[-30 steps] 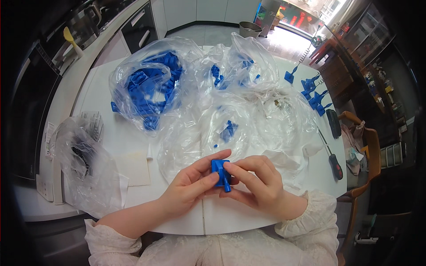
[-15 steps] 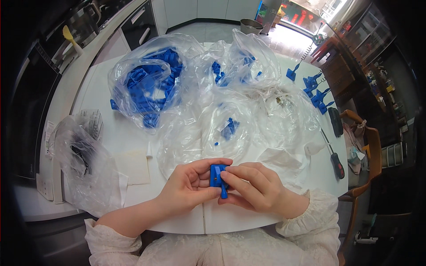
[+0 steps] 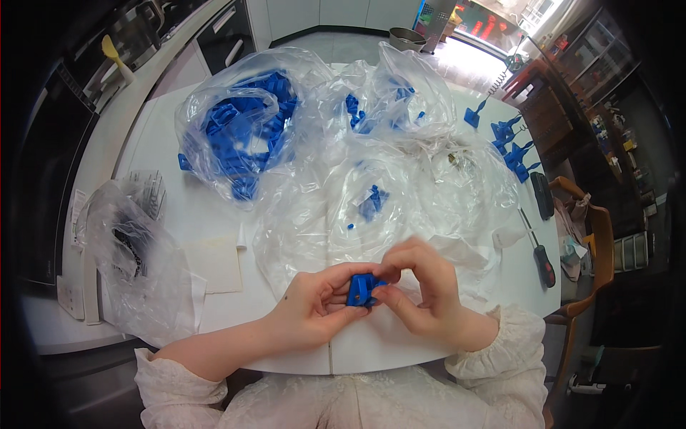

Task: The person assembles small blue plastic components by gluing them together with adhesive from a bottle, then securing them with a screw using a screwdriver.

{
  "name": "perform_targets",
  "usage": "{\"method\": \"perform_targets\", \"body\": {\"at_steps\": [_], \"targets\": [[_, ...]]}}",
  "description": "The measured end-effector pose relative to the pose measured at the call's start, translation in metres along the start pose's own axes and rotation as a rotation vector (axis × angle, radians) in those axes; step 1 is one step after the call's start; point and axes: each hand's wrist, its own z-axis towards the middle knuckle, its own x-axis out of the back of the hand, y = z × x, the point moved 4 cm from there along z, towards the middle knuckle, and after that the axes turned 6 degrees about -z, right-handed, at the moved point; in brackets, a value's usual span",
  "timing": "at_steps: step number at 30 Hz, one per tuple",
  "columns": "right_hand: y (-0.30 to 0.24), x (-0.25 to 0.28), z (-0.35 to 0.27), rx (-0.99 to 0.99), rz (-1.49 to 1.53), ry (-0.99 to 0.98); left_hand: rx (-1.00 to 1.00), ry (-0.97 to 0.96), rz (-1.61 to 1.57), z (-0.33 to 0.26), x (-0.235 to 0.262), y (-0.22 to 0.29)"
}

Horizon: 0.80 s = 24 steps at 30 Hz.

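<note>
Near the table's front edge, my left hand (image 3: 319, 304) is closed around a small blue plastic part (image 3: 359, 289), a squarish block with a raised middle. Thumb and fingers grip it from the left. My right hand (image 3: 426, 294) is closed in a pinch at the part's right side, where a bit of blue shows between thumb and forefinger. Whether that bit is a separate piece, I cannot tell. Just beyond the hands, an open clear plastic bag (image 3: 336, 247) holds a few small blue pieces (image 3: 373, 204).
A large clear bag of blue parts (image 3: 239, 154) stands at the far left. Several blue pieces with pointed stems (image 3: 516, 159), some beside coiled wire, lie far right. A screwdriver (image 3: 544, 267) and a black case (image 3: 542, 196) are at the right edge. Another plastic bag (image 3: 146, 279) lies left.
The blue part has turned in my left hand, and its pointed stem no longer shows below it. My right hand has raised its fingers and moved to the part's right side.
</note>
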Motion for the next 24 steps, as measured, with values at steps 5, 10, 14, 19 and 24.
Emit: {"method": "perform_targets", "body": {"at_steps": [5, 10, 14, 19, 24], "targets": [[0.018, -0.001, 0.004, -0.098, 0.09, -0.028, -0.005, -0.078, 0.11, -0.001, 0.001, -0.005], [0.022, -0.003, 0.004, -0.08, 0.11, -0.109, 0.082, -0.058, -0.006, 0.0, -0.002, 0.0], [0.025, -0.005, 0.003, -0.192, 0.153, -0.072, 0.115, -0.024, -0.188, 0.0, 0.002, 0.001], [0.009, 0.003, 0.01, -0.051, -0.048, -0.121, 0.143, -0.026, -0.275, 0.003, 0.006, 0.001], [0.013, 0.003, 0.008, -0.038, 0.024, -0.148, 0.203, 0.015, -0.415, 0.002, 0.008, -0.002]]}}
